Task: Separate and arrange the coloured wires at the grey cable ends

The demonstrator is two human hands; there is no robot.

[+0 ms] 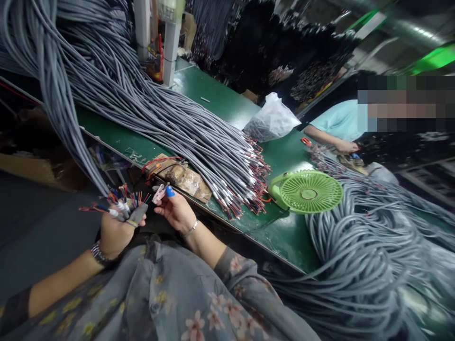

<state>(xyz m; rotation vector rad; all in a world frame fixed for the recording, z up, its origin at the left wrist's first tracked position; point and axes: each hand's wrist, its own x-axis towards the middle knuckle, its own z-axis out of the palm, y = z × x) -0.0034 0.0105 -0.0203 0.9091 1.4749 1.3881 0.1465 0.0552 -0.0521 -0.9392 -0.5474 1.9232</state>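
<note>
Your left grip (115,234) is clenched round gray cables (91,163) just off the surface's (291,237) edge, right grip (177,214) seemingly pinching a pink clip (159,194), so if the left loosens, those colored wires (124,193) could splay and snag.

I see a green fan (308,193) on the table (277,232); behind the fan I make out a whitish plastic bag (273,118), and well left of the fan, a cardboard box (31,170).

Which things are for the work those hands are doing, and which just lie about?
Probably for the job:
cable ends in the left hand
blue cover on the right thumb
grey cable pile

Probably just there:
green fan
plastic bag
</note>
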